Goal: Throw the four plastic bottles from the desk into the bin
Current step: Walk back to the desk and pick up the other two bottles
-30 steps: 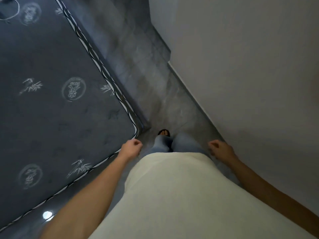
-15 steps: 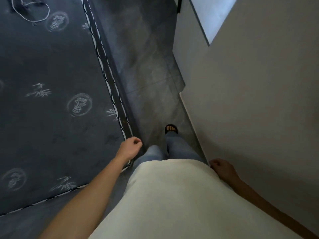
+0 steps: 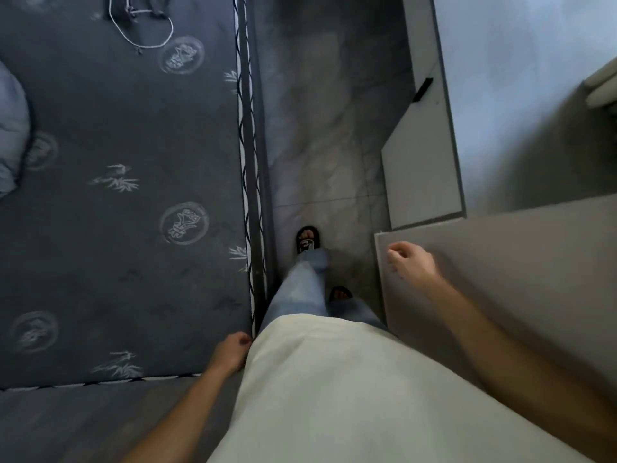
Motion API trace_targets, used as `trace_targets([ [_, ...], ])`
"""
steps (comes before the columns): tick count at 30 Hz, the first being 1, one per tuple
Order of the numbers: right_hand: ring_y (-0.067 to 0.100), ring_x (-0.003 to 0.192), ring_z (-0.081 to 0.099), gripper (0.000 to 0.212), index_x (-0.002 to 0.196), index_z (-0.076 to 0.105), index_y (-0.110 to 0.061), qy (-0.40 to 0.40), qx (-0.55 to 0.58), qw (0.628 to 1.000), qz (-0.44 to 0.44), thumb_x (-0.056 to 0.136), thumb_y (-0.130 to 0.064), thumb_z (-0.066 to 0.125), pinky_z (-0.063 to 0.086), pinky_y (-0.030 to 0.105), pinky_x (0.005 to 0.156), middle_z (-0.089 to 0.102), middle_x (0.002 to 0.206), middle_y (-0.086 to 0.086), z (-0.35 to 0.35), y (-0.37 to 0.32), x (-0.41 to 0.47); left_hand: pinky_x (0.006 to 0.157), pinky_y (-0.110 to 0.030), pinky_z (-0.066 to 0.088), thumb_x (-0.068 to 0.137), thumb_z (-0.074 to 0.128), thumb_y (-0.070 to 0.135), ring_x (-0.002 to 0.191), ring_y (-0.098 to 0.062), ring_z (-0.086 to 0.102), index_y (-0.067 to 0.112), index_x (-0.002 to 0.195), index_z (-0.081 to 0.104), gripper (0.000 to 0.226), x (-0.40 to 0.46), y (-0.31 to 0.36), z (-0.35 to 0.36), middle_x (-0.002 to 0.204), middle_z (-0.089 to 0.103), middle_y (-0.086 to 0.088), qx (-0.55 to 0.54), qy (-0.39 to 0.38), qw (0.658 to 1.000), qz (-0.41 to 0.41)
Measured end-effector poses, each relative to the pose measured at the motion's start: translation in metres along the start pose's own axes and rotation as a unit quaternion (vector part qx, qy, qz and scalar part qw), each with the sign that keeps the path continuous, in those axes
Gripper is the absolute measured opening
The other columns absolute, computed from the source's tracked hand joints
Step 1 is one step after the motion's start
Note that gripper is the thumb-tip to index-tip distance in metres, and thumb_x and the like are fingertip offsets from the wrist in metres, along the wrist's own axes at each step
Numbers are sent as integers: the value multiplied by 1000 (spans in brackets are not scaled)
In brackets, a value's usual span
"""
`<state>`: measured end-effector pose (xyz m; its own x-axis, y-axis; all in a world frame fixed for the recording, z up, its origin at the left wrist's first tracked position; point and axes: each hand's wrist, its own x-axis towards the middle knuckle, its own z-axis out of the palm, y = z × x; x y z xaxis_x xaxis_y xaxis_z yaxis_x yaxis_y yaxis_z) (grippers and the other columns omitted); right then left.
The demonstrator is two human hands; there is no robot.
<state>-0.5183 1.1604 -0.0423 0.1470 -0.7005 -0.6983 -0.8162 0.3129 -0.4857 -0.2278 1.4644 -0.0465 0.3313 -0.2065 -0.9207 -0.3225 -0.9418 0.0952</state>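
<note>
No bottle, desk or bin shows in the head view. My left hand (image 3: 232,354) hangs by my hip at the mattress corner, fingers curled in a loose fist around nothing. My right hand (image 3: 412,262) is raised in front of the grey wall, fingers also curled and holding nothing. Between them are my cream shirt and my jeans, with one black slipper (image 3: 307,240) stepped forward on the floor.
A dark blue patterned mattress (image 3: 117,202) fills the left, with a white cord (image 3: 147,31) and a pale pillow (image 3: 10,135) on it. A narrow grey tiled aisle (image 3: 327,128) runs ahead. A grey wall (image 3: 500,279) and a white cabinet door (image 3: 420,155) close the right side.
I have walked forward along the aisle past the mattress corner. My right hand has swung up and forward, my left hand has dropped back to my hip. The white cabinet came into view.
</note>
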Motion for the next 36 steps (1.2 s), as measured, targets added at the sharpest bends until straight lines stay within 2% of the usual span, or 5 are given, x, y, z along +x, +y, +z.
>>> trace_targets([
  [4,9,71,68,19,107,71,-25,-21,-46,999,13,97,-33,58,54,31,72,72,86,-3,-9,-36,35,81,-37,50,95,56,16,90,-23,64,15,82,70,19,28,47,-49,103,73,-17,-43,6,999,-8],
  [8,26,95,69,23,110,73,-22,-38,-83,994,52,97,-32,57,53,34,84,72,99,1,-15,-50,56,86,-34,51,96,57,19,102,-29,69,11,99,76,21,59,122,-110,106,76,-10,-29,32,998,44],
  [11,25,89,73,18,103,72,-22,-54,-70,991,102,97,-29,57,60,45,87,77,95,3,-21,-51,62,87,-39,55,95,56,17,97,-33,72,11,98,75,20,79,185,-154,101,77,-13,-27,43,996,75],
  [22,21,99,62,25,114,73,-15,-47,-23,982,183,98,-27,58,47,32,85,73,117,7,-69,-80,125,96,-44,56,92,58,32,98,-26,73,24,104,73,20,146,387,-257,104,77,-1,17,44,986,161],
  [36,18,87,64,27,118,71,-18,1,-18,999,48,99,-31,55,51,31,80,73,109,4,-182,-267,330,90,-32,51,99,58,24,113,-27,68,17,116,74,25,186,431,-343,121,74,-6,89,34,993,72],
])
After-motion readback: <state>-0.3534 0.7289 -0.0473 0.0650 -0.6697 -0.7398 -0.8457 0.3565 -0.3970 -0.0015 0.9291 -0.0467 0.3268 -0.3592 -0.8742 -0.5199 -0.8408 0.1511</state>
